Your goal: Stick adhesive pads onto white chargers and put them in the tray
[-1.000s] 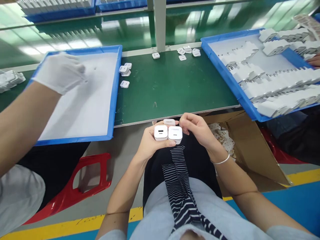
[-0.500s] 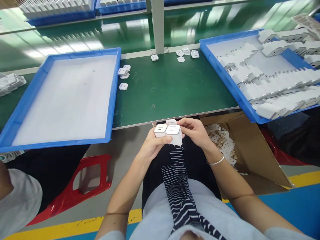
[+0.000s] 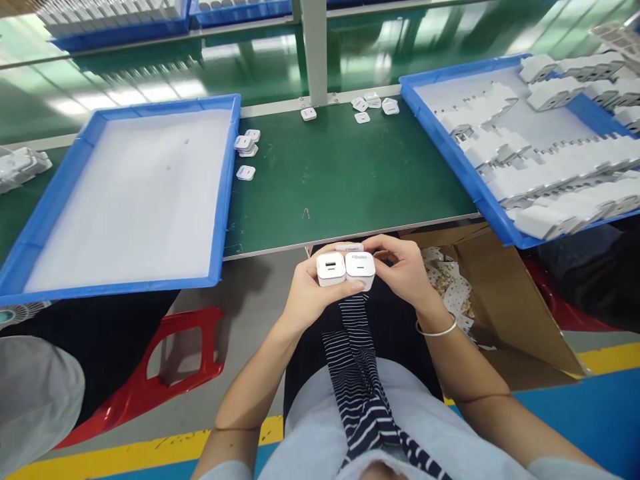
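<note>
Just below the table's front edge, my left hand [image 3: 305, 297] grips a cluster of white charger plugs [image 3: 345, 268], two side by side in front and a third partly hidden behind. One front plug shows a USB port. My right hand [image 3: 405, 270] pinches the right side of the same cluster with its fingertips. A bracelet circles my right wrist.
An empty blue tray with a white liner [image 3: 65, 200] lies at left. A blue tray of several white chargers [image 3: 480, 193] sits at right. Loose plug caps [image 3: 246, 150] dot the green table [image 3: 340, 173]. A cardboard box [image 3: 500, 293] and a red stool [image 3: 165, 373] stand below. A co-worker's grey clothing [image 3: 35, 400] is at bottom left.
The co-worker's gloved hand has left the left tray and gone out of view. My hands shifted the plug cluster slightly right and squared the plugs side by side.
</note>
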Demonstrator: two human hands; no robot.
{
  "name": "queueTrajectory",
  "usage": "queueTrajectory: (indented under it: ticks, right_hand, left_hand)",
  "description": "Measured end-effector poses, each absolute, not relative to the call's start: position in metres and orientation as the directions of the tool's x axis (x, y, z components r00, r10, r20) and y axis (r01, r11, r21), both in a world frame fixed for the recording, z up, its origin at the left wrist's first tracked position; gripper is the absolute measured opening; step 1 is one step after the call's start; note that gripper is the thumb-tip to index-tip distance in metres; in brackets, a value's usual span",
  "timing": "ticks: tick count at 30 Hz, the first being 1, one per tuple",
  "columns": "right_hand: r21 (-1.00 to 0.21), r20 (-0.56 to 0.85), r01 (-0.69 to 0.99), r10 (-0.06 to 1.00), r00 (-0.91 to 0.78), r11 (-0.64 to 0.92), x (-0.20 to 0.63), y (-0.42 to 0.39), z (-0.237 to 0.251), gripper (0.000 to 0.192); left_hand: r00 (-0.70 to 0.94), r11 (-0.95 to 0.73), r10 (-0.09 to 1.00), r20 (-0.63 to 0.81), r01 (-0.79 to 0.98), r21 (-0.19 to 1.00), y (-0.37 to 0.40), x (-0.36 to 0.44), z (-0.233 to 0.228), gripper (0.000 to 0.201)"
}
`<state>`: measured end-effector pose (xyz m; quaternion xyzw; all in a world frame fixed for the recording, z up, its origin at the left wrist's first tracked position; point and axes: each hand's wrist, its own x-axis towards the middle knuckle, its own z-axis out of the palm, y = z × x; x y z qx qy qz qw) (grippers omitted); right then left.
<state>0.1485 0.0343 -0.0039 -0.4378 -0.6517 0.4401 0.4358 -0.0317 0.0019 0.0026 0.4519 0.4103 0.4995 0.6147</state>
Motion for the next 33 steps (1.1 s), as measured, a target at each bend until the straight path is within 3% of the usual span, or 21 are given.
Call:
queueTrajectory:
  ticks: [3, 8, 15, 18, 22, 33]
  right_hand:
    - [-0.945, 0.188, 0.209, 0.94, -0.284, 0.252, 0.151, 0.034, -0.001, 0.011]
    - [-0.981, 0.103, 0.137, 0.966, -0.237, 0.138, 0.153, 0.036, 0.002, 0.016]
    - [-0.998, 0.056, -0.024, 0.991, -0.126, 0.053, 0.167, 0.026, 0.018, 0.024]
    - [-0.998, -0.023, -0.044, 0.959, -0.283, -0.037, 0.166, 0.013, 0.032, 0.025]
    - [-0.995, -0.103, 0.036, 0.876, -0.47, -0.098, 0.157, 0.006, 0.046, 0.024]
    - [-0.991, -0.135, 0.08, 0.826, -0.547, -0.109, 0.146, 0.012, 0.053, 0.024]
  left_hand:
    - [0.189, -0.026, 0.98, 0.06, -0.178, 0.984, 0.001, -0.032, 0.006, 0.044]
    - [0.238, -0.128, 0.959, 0.154, -0.122, 0.984, 0.002, -0.038, 0.012, 0.04]
    - [0.112, -0.436, 0.898, 0.424, 0.112, 0.893, 0.001, -0.038, 0.006, 0.045]
    - [0.113, -0.534, 0.845, 0.523, 0.229, 0.814, 0.003, -0.037, -0.001, 0.042]
    - [0.141, -0.576, 0.814, 0.563, 0.312, 0.755, 0.005, -0.039, -0.004, 0.037]
    - [0.156, -0.609, 0.786, 0.599, 0.365, 0.704, 0.002, -0.042, -0.001, 0.037]
